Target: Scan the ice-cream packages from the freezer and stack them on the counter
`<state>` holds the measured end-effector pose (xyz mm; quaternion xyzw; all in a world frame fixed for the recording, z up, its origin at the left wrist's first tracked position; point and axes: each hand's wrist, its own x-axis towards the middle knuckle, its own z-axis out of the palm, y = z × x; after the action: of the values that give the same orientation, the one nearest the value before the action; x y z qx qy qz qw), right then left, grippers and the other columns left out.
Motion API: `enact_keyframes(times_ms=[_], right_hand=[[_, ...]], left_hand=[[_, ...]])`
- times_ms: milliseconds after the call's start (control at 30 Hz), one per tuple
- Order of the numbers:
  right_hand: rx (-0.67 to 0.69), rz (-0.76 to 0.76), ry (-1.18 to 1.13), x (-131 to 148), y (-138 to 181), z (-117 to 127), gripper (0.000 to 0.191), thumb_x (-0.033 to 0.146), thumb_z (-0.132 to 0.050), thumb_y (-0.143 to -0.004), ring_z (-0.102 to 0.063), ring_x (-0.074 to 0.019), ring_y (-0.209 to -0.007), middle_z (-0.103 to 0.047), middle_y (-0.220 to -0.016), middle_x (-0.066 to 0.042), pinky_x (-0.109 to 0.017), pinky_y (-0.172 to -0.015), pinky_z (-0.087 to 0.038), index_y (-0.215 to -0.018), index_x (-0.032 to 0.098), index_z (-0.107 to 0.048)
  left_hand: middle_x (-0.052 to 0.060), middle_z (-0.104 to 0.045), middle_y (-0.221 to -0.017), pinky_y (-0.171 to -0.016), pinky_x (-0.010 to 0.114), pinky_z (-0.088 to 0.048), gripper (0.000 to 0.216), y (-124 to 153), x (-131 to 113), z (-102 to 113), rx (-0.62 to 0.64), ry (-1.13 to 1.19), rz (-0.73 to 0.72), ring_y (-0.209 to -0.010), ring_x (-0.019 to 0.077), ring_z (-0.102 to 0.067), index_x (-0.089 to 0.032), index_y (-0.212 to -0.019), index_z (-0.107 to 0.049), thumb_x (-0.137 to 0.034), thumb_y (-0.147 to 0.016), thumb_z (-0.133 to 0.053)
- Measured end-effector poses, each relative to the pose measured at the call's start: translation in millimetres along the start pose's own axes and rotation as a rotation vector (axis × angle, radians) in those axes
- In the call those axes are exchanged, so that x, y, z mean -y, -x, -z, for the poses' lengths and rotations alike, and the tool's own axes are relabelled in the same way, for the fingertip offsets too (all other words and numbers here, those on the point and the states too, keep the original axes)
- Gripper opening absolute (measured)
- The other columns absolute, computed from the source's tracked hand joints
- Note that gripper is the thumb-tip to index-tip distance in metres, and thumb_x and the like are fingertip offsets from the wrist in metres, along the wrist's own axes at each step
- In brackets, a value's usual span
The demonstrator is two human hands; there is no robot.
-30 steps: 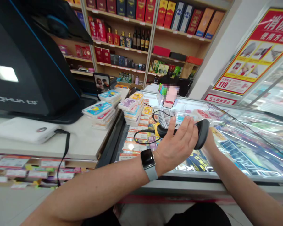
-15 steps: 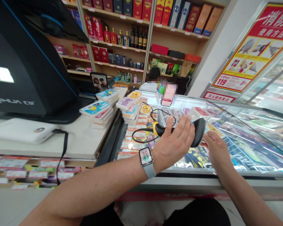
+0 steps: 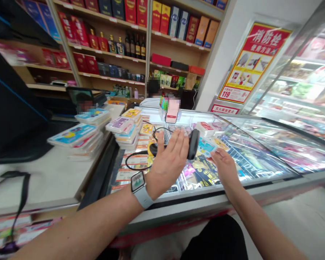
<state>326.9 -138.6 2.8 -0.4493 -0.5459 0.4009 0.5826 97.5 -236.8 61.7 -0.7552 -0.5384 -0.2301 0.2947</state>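
Observation:
My left hand [image 3: 169, 159], with a watch on its wrist, is wrapped over a black and yellow barcode scanner [image 3: 194, 144]. The palm and fingers hide most of the handle. A dark cable loops from the yellow end over the glass counter. To the right, my right hand [image 3: 223, 162] pinches the near edge of a flat light-blue pack [image 3: 206, 145]. That pack is just right of the scanner's head, above the counter. Left of the scanner, flat boxed packs [image 3: 126, 131] stand in a stack. Another stack of similar packs [image 3: 76, 137] sits on the white counter.
The glass display counter [image 3: 262, 180] stretches across in front of me. A phone [image 3: 172, 112] stands upright at its far side, near a person [image 3: 153, 95]. A black checkout machine [image 3: 13, 108] stands at the left. Shelves with boxes and bottles [image 3: 135, 47] line the back.
My view has swung right, so the surroundings appear farther left. The light-blue pack now shows between the scanner and my right hand. Both hands keep their grips.

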Motion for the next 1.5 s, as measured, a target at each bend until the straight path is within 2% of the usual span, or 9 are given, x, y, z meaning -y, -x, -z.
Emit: enact_keyframes(times_ms=[100,267,433,533,933,1500], right_hand=[[0.004,0.002,-0.041,3,1,-2,0.040,0.043,-0.081,-0.064,-0.066,-0.0172,-0.076,-0.068,-0.085,-0.001,-0.038,-0.078,-0.058,-0.091,0.020,-0.061],[-0.037,-0.026,-0.065,4,1,-2,0.044,0.042,-0.081,-0.063,-0.066,-0.0171,-0.076,-0.068,-0.082,0.001,-0.038,-0.079,-0.059,-0.093,0.022,-0.055],[-0.042,-0.011,-0.012,3,-2,-2,0.038,0.040,-0.077,-0.067,-0.065,-0.0178,-0.078,-0.071,-0.084,-0.001,-0.031,-0.069,-0.055,-0.092,0.022,-0.056],[-0.049,0.004,0.012,4,-4,-2,0.034,0.040,-0.074,-0.068,-0.066,-0.0198,-0.083,-0.072,-0.087,-0.003,-0.031,-0.071,-0.052,-0.091,0.021,-0.057],[-0.037,0.013,-0.120,2,-9,-9,0.032,0.033,-0.078,-0.063,-0.066,-0.0167,-0.078,-0.072,-0.084,0.001,-0.035,-0.082,-0.053,-0.084,0.023,-0.055],[-0.010,0.016,-0.151,-1,-12,-12,0.031,0.030,-0.077,-0.062,-0.067,-0.0171,-0.076,-0.073,-0.083,0.001,-0.035,-0.082,-0.053,-0.083,0.023,-0.055]], left_hand=[[0.019,-0.038,-0.152,-0.114,0.069,-0.014,0.051,-2,6,-3,-0.019,0.051,0.041,-0.144,0.0329,-0.031,-0.005,-0.143,-0.041,-0.008,-0.093,-0.033],[0.017,-0.046,-0.147,-0.118,0.063,-0.006,0.051,-3,9,-7,-0.060,0.142,0.044,-0.140,0.0301,-0.037,-0.008,-0.142,-0.042,-0.009,-0.091,-0.038],[0.015,-0.057,-0.137,-0.118,0.059,-0.006,0.045,-2,6,-7,-0.057,0.260,0.005,-0.132,0.0267,-0.047,-0.010,-0.137,-0.046,-0.011,-0.092,-0.040],[0.015,-0.060,-0.133,-0.118,0.058,-0.007,0.043,-2,6,-8,-0.059,0.313,-0.009,-0.130,0.0261,-0.049,-0.011,-0.135,-0.047,-0.013,-0.092,-0.043],[0.014,-0.062,-0.130,-0.118,0.056,-0.007,0.046,-2,6,-10,0.005,0.377,-0.076,-0.126,0.0257,-0.053,-0.010,-0.136,-0.045,-0.013,-0.090,-0.047],[0.013,-0.062,-0.129,-0.117,0.057,-0.009,0.052,-2,5,-13,0.061,0.389,-0.092,-0.120,0.0254,-0.056,-0.013,-0.139,-0.041,-0.011,-0.087,-0.046]])
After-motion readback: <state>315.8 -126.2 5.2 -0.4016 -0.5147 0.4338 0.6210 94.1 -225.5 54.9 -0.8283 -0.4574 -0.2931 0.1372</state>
